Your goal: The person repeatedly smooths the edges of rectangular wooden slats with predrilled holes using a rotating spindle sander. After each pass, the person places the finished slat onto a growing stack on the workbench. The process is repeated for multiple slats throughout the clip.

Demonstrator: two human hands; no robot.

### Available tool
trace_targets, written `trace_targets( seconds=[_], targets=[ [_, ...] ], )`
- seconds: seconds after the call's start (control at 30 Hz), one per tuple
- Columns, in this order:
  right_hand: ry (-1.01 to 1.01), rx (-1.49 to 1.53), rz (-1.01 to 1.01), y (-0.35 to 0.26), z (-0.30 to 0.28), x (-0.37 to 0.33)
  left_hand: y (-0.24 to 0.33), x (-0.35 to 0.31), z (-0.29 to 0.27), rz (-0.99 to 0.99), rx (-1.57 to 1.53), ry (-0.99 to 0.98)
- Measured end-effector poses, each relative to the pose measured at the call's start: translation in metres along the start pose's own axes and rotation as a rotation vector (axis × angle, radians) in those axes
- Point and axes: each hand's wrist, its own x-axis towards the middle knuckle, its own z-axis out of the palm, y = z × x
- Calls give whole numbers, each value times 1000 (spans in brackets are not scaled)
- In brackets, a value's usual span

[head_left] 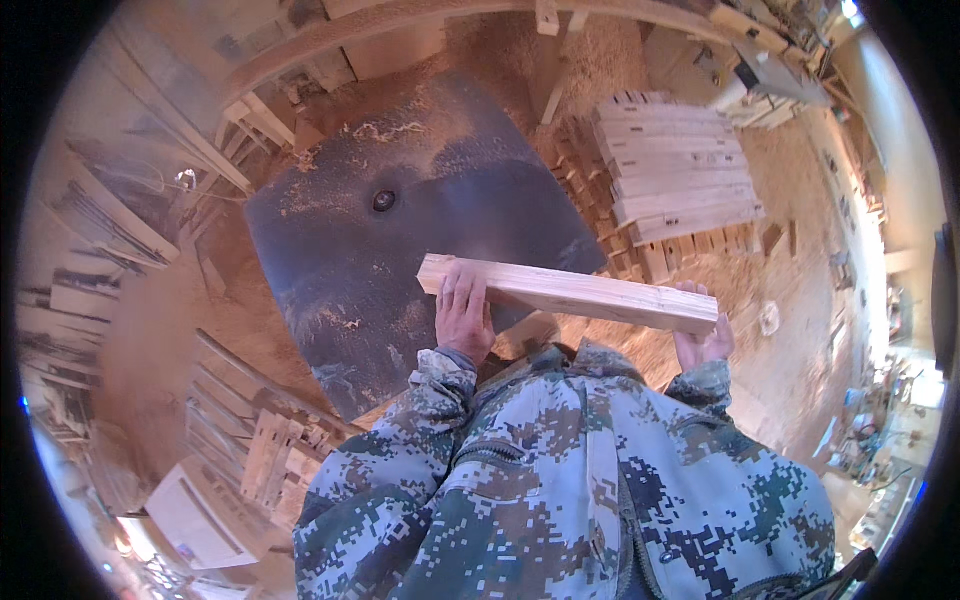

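Observation:
A pale, squared wooden beam [575, 292] is held crosswise in front of my chest. My left hand [464, 312] grips it near its left end, with the fingers over the top. Around the right end closes my right hand [706, 340], its palm low and partly hidden behind the wood. Beyond the beam and to the left lies a dark flat machine table [440, 220], dusted with wood shavings. A round dark spindle [384, 201] stands up from its surface. The beam's left part is above the table's near right edge; I cannot tell whether they touch.
At the far right, a stack of pale wooden pieces [680, 165] with slots rests near the sawdust-covered floor [800, 200]. More cut wood pieces [270, 455] lie at the lower left, by a metal rack [225, 400]. A white box-like panel [200, 515] stands below them.

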Motion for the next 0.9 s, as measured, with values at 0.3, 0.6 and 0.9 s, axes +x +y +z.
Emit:
trace_targets(
  seconds=[0.3, 0.6, 0.9],
  targets=[
    [52, -22, 247, 10, -61, 6, 26, -9, -6, -372, 198, -183],
    [100, -135, 528, 55, -39, 43, -113, 28, -10, -516, 75, -55],
    [-43, 34, 580, 48, -15, 44, -172, 52, -32, -1515, -708, 129]
  ],
)
